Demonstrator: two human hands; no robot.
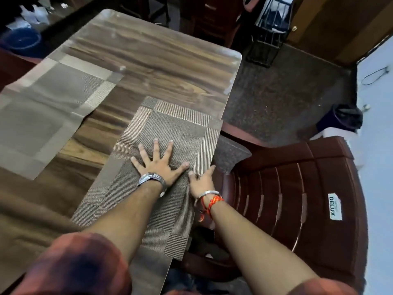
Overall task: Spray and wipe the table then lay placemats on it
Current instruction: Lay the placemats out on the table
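your left hand [159, 167] lies flat, fingers spread wide, pressing on the near placemat [176, 128]. your right hand [202, 182] sits at that mat's right edge, thumb on top, other fingers partly hidden; cannot tell if they pinch. the mat lies along the table [159, 56] edge just beside a chair [297, 188], with a second placemat [53, 96] to the left.

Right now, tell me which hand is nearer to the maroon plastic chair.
Right. The right hand sits at the edge of the table, directly beside the chair; the left hand lies flat on the placemat, farther in.
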